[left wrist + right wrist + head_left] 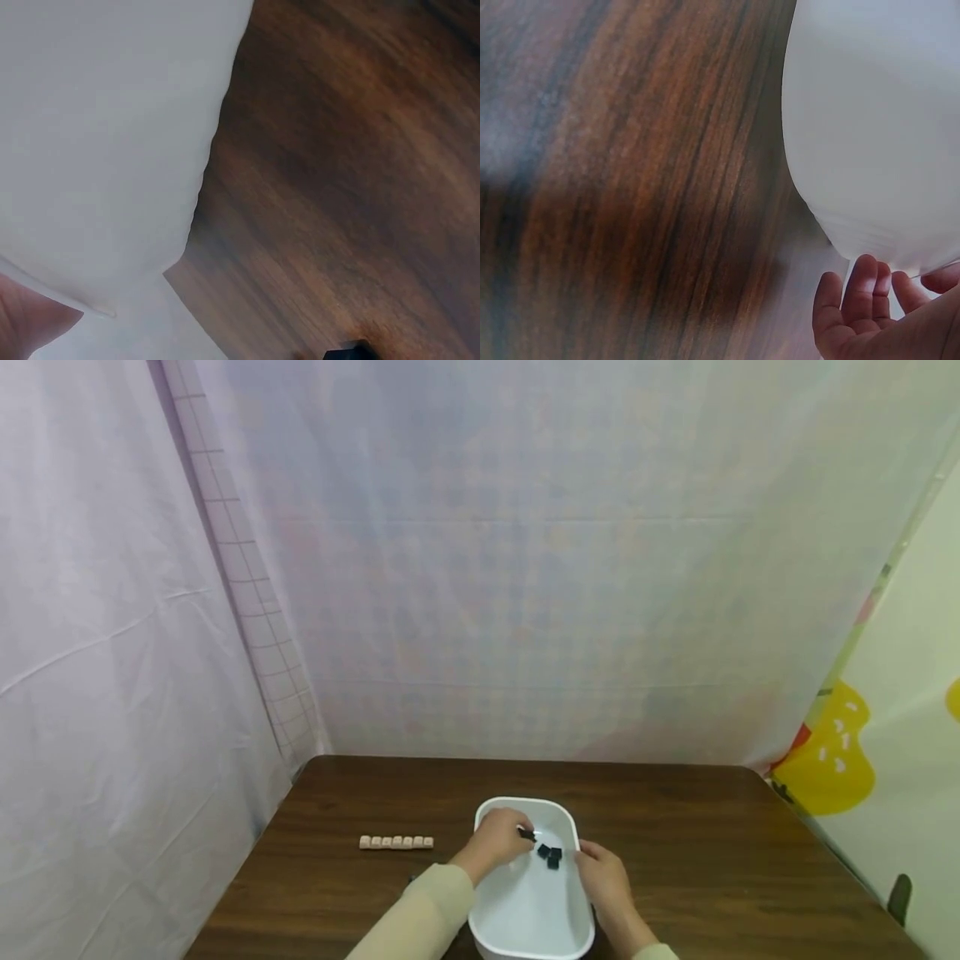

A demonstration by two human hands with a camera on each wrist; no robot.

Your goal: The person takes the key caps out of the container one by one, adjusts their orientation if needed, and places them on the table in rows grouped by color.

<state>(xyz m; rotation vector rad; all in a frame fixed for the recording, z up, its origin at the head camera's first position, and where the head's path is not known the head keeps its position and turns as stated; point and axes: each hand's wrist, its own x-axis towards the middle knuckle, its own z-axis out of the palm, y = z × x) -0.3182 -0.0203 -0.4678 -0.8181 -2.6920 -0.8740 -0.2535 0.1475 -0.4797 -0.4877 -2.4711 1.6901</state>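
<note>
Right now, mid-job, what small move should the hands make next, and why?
I'd probably raise the left hand straight up out of the white tub: it seems to pinch at least one black block, and the right hand is at the rim, able to steady it. Three other black blocks lie close by, so going straight up should avoid nudging them.

We note room to pass over the counter to the right of the right hand. Raised walls of the tub bar sideways entry. The left hand and black keys obstruct its far half; we find its near half reachable from above.
</note>
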